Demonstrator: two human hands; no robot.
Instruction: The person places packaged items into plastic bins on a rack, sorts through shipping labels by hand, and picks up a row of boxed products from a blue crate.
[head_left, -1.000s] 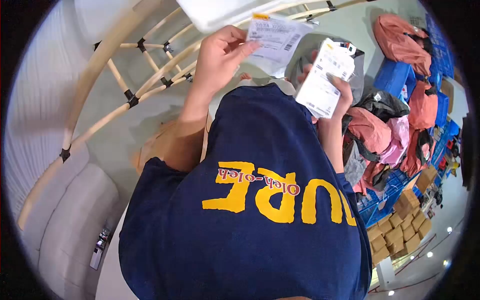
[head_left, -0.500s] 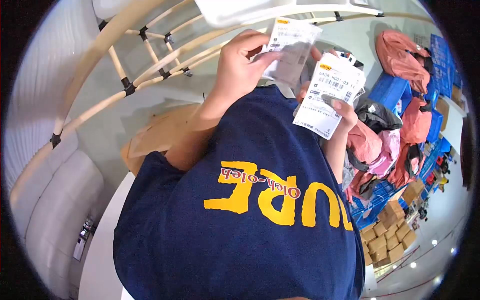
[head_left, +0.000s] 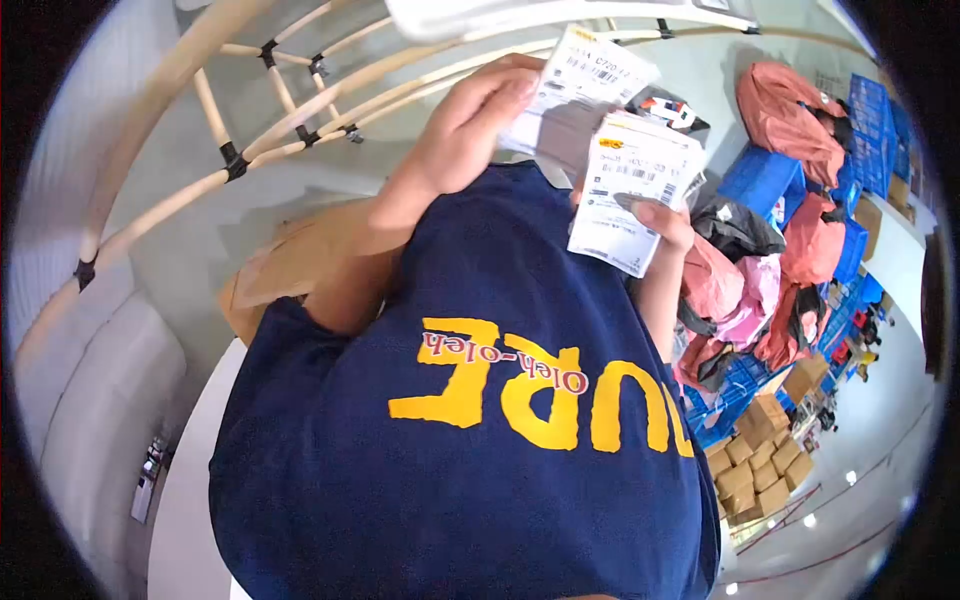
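Note:
My left hand (head_left: pixel 465 135) pinches a white printed label (head_left: pixel 590 85) between thumb and fingers, at the upper middle. Its lower right part lies close to or behind a stack of similar labels (head_left: pixel 635 190); whether they touch is unclear. That stack, with barcodes and a yellow mark on its top sheet, is gripped in my right hand (head_left: pixel 668 228), thumb across the front and most fingers hidden behind. Below both hands is the dark blue shirt (head_left: pixel 450 490) with yellow lettering.
A pale pipe frame (head_left: pixel 195 190) with black joints curves across the upper left. Brown cardboard (head_left: pixel 290 260) lies beside the left arm. On the right are red bags (head_left: pixel 790 115), blue crates (head_left: pixel 765 185) and stacked cardboard boxes (head_left: pixel 755 470). A white bin (head_left: pixel 450 18) shows at the top.
My left hand has brought its label rightward, closer to the stack. The stack in my right hand has shifted slightly down and now faces the camera more squarely.

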